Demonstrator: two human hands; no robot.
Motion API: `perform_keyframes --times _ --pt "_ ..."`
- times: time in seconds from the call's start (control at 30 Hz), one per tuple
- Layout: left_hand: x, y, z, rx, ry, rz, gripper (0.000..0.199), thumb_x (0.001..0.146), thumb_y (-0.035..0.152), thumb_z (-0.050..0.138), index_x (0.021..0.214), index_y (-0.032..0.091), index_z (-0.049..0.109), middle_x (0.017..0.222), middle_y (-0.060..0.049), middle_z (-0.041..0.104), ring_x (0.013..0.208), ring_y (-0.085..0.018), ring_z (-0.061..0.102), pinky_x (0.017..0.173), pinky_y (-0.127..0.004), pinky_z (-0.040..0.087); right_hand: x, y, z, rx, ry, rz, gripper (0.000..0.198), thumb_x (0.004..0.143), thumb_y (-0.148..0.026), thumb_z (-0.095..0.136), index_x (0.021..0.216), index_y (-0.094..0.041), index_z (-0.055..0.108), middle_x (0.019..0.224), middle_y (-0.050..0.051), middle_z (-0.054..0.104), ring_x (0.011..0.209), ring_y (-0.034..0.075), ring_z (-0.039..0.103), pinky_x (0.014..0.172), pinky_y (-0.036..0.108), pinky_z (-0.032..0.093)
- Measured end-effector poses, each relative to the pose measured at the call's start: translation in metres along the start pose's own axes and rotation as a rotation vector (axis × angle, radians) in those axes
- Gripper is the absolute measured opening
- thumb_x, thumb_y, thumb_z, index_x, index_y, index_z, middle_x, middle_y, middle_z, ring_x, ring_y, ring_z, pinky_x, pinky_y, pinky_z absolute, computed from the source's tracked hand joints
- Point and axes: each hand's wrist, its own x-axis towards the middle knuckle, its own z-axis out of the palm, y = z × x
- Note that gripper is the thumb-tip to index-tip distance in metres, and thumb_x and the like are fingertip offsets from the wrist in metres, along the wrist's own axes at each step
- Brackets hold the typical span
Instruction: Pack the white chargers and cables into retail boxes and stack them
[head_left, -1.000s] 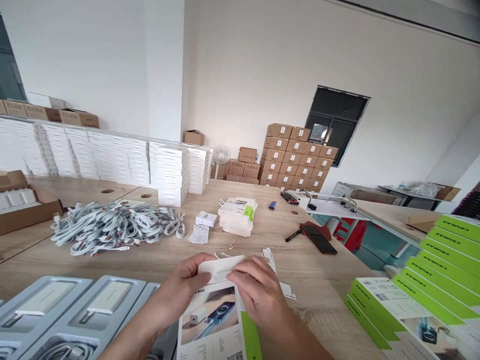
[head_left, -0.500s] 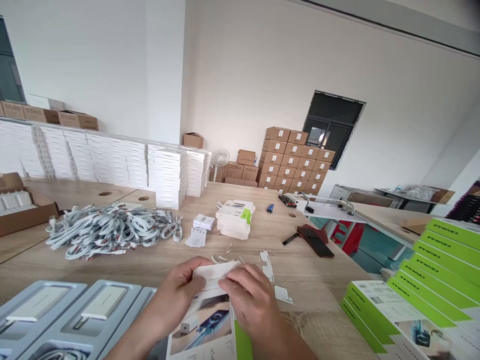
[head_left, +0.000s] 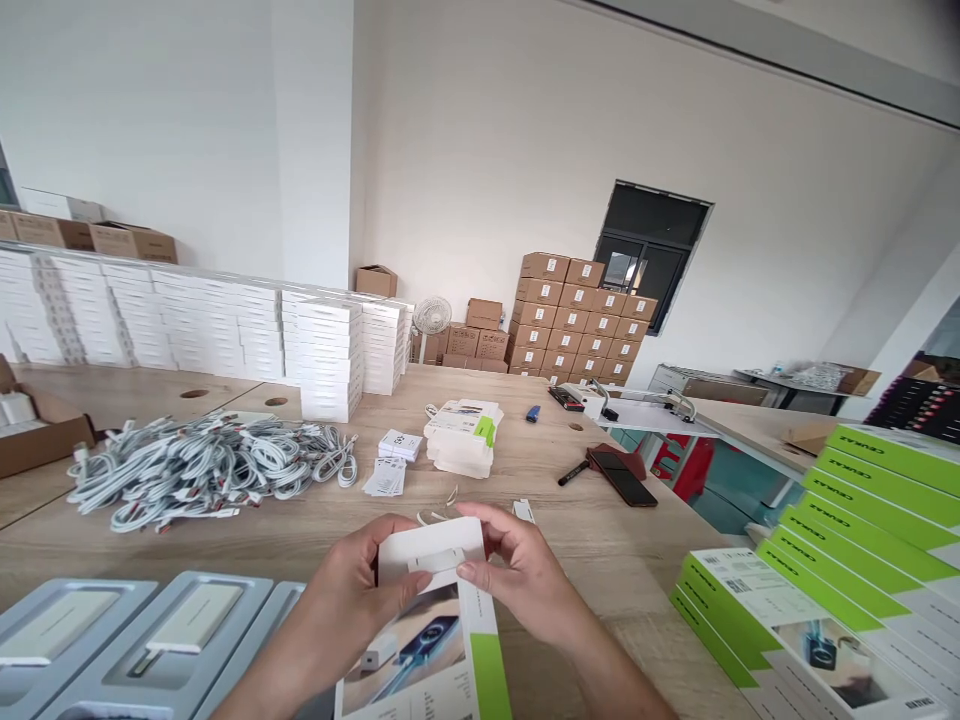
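Box (head_left: pixel 431 610) end flap between both hands' fingertips (head_left: pixel 471 572)

A: Room? White walls (head_left: pixel 487 130), dark window (head_left: pixel 649 250) on the far wall, bright even light.

B: Around the window?

A: Stacked brown cartons (head_left: pixel 577 320) just left of it, small white fan (head_left: pixel 432 316) further left. Grey table (head_left: pixel 720 385) below right. Wooden bench (head_left: pixel 525 470) in front.

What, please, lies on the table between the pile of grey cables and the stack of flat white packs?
In the head view, small white cards lie between the cable pile and the pack stack.
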Motion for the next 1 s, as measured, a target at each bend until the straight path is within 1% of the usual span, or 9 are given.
perform_keyframes --times 0.1,0.23,0.33,0.43,0.63,0.83,0.9,1.0 --pt "-0.001 -0.003 0.001 0.045 0.011 0.022 0.029 0.081 0.036 0.067 0.104 0.020 0.063 0.078 0.000 0.064 0.071 -0.017 0.058 0.061 -0.023 0.044 0.001 0.006 0.002 0.149 -0.037 0.054 0.052 0.077 -0.030 0.077 0.126 -0.025 0.058 0.100 0.004 0.071 0.091 0.019 0.063 0.082 0.034 0.049" --pt "-0.001 0.000 0.003 0.079 -0.002 -0.005 0.033 0.081 0.038 0.066 0.108 0.020 0.062 0.083 -0.002 0.067 0.075 -0.020 0.061 0.063 -0.024 0.045 0.002 0.007 0.004 0.214 -0.023 0.055 0.046 0.075 -0.028 0.079 0.117 -0.023 0.063 0.094 0.002 0.071 0.083 0.016 0.062 0.075 0.030 0.048" --pt "-0.001 0.003 0.004 0.082 -0.013 -0.031 0.033 0.081 0.040 0.066 0.106 0.019 0.063 0.082 -0.002 0.068 0.075 -0.021 0.061 0.062 -0.025 0.045 0.002 0.007 0.003 0.223 -0.017 0.061 0.043 0.075 -0.028 0.079 0.115 -0.022 0.064 0.091 0.002 0.070 0.081 0.016 0.062 0.073 0.029 0.047" --pt "-0.001 0.004 0.006 0.054 -0.006 -0.026 0.030 0.081 0.041 0.066 0.101 0.019 0.065 0.078 -0.002 0.066 0.072 -0.020 0.059 0.059 -0.024 0.043 0.003 0.006 0.002 0.230 0.002 0.066 0.042 0.073 -0.028 0.080 0.111 -0.021 0.066 0.089 0.002 0.070 0.078 0.015 0.061 0.070 0.028 0.046" --pt "0.001 -0.003 0.007 0.058 0.003 0.000 0.027 0.083 0.043 0.063 0.094 0.018 0.065 0.073 0.000 0.061 0.067 -0.016 0.053 0.058 -0.023 0.039 0.002 0.003 0.003 0.199 0.028 0.068 0.037 0.071 -0.031 0.081 0.104 -0.019 0.069 0.077 -0.001 0.066 0.067 0.013 0.056 0.061 0.025 0.041" --pt "0.002 -0.007 0.007 0.007 -0.018 0.007 0.028 0.085 0.045 0.061 0.090 0.017 0.064 0.068 0.000 0.058 0.061 -0.014 0.050 0.055 -0.023 0.036 0.002 -0.001 0.008 0.212 0.078 0.093 0.035 0.067 -0.030 0.083 0.095 -0.019 0.066 0.070 -0.003 0.063 0.059 0.011 0.051 0.055 0.023 0.037" --pt "0.001 -0.006 0.007 0.003 -0.032 0.013 0.029 0.086 0.046 0.060 0.088 0.017 0.064 0.067 0.000 0.057 0.060 -0.014 0.049 0.053 -0.023 0.034 0.001 -0.004 0.008 0.207 0.074 0.096 0.033 0.067 -0.031 0.083 0.092 -0.019 0.065 0.069 -0.003 0.062 0.058 0.010 0.050 0.055 0.023 0.037" --pt "0.000 -0.005 0.006 -0.018 -0.052 0.015 0.029 0.087 0.046 0.060 0.087 0.018 0.065 0.066 0.001 0.057 0.059 -0.013 0.048 0.053 -0.022 0.034 0.001 -0.007 0.005 0.203 0.025 0.086 0.030 0.072 -0.034 0.079 0.093 -0.019 0.065 0.076 -0.002 0.064 0.065 0.012 0.054 0.060 0.024 0.040"
